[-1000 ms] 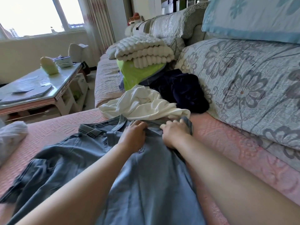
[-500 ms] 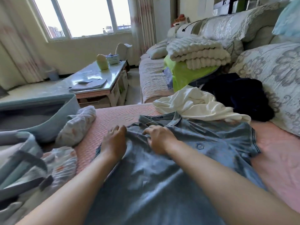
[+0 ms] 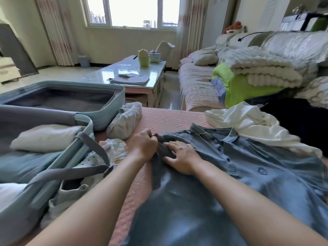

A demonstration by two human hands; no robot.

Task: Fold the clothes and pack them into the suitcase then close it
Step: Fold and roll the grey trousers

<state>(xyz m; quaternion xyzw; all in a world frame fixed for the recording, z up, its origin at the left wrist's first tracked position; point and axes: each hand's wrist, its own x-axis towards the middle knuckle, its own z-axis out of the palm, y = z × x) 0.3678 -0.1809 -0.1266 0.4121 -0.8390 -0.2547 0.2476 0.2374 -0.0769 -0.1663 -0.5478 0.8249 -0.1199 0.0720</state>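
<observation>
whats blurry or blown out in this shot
Head view: window blown out white, glare on the table; suitcase near rim and lower shirt smeared by blur; left hand and right hand fairly sharp; wide-angle bends the edges.

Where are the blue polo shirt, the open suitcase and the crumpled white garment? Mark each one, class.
blue polo shirt (image 3: 276,178), head view, on the flat chest panel.
suitcase (image 3: 113,103), head view, on the outer wall of its far half.
white garment (image 3: 245,121), head view, on the middle of the crumpled heap.
</observation>
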